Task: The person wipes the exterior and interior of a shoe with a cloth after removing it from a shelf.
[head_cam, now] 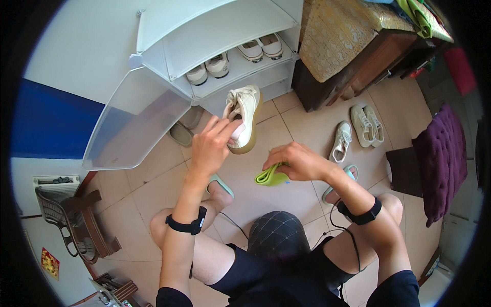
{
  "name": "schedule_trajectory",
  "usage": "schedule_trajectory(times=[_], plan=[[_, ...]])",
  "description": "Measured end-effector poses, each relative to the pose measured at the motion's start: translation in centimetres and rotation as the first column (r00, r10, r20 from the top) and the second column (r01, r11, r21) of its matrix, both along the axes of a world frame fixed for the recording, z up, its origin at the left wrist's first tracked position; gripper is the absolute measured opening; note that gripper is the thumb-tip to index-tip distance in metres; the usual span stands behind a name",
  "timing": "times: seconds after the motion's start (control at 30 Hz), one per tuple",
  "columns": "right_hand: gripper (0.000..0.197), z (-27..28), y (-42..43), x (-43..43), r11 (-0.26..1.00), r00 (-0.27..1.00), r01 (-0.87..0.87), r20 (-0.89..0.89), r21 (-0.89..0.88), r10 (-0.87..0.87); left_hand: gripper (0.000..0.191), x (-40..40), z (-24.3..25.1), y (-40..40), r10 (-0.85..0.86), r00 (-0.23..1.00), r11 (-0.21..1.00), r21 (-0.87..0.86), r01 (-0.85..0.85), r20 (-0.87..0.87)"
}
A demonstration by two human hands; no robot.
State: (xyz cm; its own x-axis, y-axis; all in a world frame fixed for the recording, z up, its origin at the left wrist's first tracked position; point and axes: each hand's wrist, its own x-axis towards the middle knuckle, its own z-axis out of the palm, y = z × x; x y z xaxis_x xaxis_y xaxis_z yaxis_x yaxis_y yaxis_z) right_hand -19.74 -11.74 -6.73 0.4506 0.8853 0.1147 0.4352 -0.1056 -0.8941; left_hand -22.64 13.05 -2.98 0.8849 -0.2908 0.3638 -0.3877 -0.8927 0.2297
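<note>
My left hand (pixel 215 142) grips a white lace-up sneaker (pixel 248 115) by its heel collar, holding it up off the floor with the toe pointing away. The sneaker's thick sole is tan. In my right hand (pixel 297 161) is a folded lime-green cloth (pixel 271 177), pinched between fingers and thumb, apart from the shoe. A single white sneaker (pixel 341 141) lies on the tiles beyond my right hand. Beside it stands a pair of off-white lace-up sneakers (pixel 362 124).
A white plastic shoe cabinet (pixel 245 82) holds two pairs of white shoes; its translucent door (pixel 134 122) hangs open at left. Grey clogs (pixel 181 134) sit beneath that door. A wooden cabinet (pixel 307 86) stands right, near a purple cushion (pixel 441 165). A cable (pixel 356 245) hangs along my right arm.
</note>
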Motion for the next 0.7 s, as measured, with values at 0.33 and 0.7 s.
schedule_trajectory(times=[0.33,0.7], plan=[[0.032,0.6,-0.5,-0.3,0.926,0.906,0.249,0.407,-0.284,-0.119,0.043,0.3,1.6,0.1,0.110,0.985,0.985,-0.146,-0.090,0.132],[0.023,-0.5,-0.4,0.0,0.900,0.843,0.323,0.521,-0.292,-0.134,0.051,0.0,1.3,-0.8,0.098,0.954,0.979,-0.200,-0.042,0.283]])
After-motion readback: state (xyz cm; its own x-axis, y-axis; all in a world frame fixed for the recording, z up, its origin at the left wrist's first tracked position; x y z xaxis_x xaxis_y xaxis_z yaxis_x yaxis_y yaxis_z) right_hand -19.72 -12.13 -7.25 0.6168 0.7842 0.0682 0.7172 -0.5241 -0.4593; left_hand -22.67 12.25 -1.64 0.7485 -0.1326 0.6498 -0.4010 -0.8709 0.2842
